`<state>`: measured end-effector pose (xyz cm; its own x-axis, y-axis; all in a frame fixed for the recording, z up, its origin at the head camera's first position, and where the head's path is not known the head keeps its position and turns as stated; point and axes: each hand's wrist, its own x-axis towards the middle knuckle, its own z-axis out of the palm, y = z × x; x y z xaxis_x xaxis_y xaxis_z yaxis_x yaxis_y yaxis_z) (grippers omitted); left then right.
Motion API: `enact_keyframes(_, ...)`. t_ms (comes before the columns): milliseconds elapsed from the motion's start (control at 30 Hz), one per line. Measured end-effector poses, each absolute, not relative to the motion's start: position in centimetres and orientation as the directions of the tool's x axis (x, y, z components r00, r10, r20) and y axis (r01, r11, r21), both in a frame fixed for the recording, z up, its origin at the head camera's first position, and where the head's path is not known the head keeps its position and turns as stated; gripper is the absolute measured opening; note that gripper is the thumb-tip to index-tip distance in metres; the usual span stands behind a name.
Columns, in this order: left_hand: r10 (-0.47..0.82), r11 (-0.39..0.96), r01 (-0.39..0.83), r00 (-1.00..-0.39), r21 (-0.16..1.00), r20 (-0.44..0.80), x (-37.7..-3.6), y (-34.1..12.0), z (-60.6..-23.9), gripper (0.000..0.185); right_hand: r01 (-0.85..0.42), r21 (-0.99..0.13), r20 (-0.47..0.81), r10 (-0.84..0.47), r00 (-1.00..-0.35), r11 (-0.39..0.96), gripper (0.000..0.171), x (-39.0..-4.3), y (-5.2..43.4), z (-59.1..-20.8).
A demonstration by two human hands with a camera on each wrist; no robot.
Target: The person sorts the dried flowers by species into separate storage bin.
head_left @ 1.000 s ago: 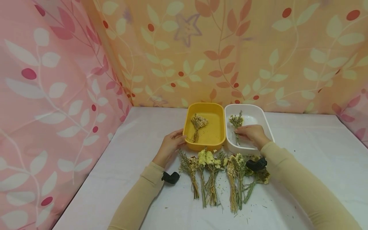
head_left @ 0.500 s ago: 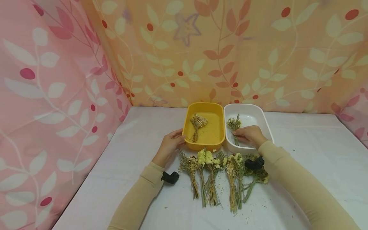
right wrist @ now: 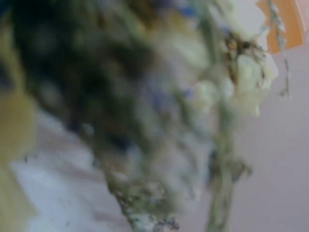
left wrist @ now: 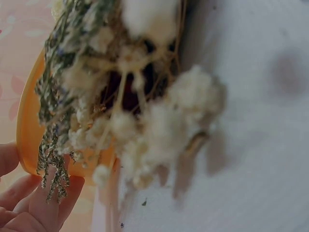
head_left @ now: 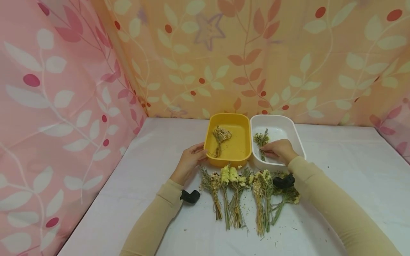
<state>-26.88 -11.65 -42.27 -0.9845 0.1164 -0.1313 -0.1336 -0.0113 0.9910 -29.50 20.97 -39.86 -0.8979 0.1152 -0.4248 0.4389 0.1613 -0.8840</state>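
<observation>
The head camera looks forward and down from above the person's arms, taking in the left hand [head_left: 189, 159], the right hand [head_left: 280, 150] and everything around them. The left wrist camera sits very close below its hand, facing the yellow tray [left wrist: 25, 126]. The right wrist view, nearer still, blurs against dried bunches [right wrist: 145, 121]. All three share these.

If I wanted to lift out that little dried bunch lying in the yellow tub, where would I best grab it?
Probably by the stems. The dried bunch lies flat in the yellow tub, its fluffy head toward the far wall and its tied stems toward the near rim. Come from above at the near end and pinch the stems; the head looks crumbly. The left hand already rests at that rim.
</observation>
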Motion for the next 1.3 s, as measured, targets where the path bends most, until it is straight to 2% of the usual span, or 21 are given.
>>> enact_keyframes(167,0.118,-0.018,-0.141,-0.983,0.990,-0.138,-26.9,-11.6,-42.2,0.046,0.372,-0.916,-0.362,0.089,-0.928,0.152,0.048,-29.1,21.3,-39.8)
enact_keyframes(333,0.117,-0.011,-0.142,-0.983,0.990,-0.140,-26.8,-11.6,-42.0,0.046,0.242,-0.902,-0.246,0.034,-0.969,0.357,0.047,-28.2,22.3,-38.9)
enact_keyframes(400,0.116,-0.010,-0.144,-0.983,0.990,-0.142,-26.8,-11.5,-42.0,0.046,0.215,-0.897,-0.229,0.010,-0.973,0.386,0.050,-27.7,22.7,-38.3)
enact_keyframes(567,0.111,0.000,-0.141,-0.984,0.990,-0.140,-26.8,-11.5,-42.1,0.047,0.247,-0.906,-0.270,-0.020,-0.963,0.345,0.058,-26.4,23.1,-36.6)
enact_keyframes(800,0.103,0.014,-0.138,-0.985,0.990,-0.139,-26.8,-11.6,-42.1,0.047,0.239,-0.890,-0.277,-0.045,-0.960,0.387,0.068,-23.7,22.7,-35.5)
enact_keyframes(1067,0.107,0.003,-0.142,-0.984,0.990,-0.141,-26.7,-11.6,-42.2,0.048,0.175,-0.886,-0.232,-0.082,-0.969,0.430,0.065,-20.6,22.8,-36.0)
enact_keyframes(1300,0.107,0.002,-0.134,-0.985,0.991,-0.134,-26.8,-11.6,-42.1,0.048,0.203,-0.875,-0.264,-0.083,-0.961,0.440,0.063,-18.5,23.1,-36.3)
